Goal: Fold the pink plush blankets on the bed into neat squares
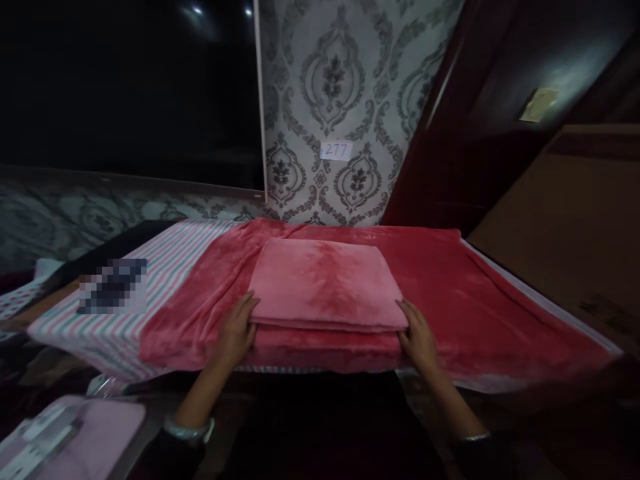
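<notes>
A folded pink plush cloth, with a darker red blotch down its middle, lies flat on a spread red plush blanket. My left hand holds its near left corner, fingers close together on the top edge. At the near right corner my right hand grips it in the same way, fingertips on top. Both thumbs are at the sides or front edge and only partly show. The folded layers are visible along the near edge.
Under the blanket is a striped sheet over a table, with a blurred-out dark object on its left. Behind stand a large dark screen and a patterned wall with a "277" label. A pink padded seat is at lower left; a brown panel at right.
</notes>
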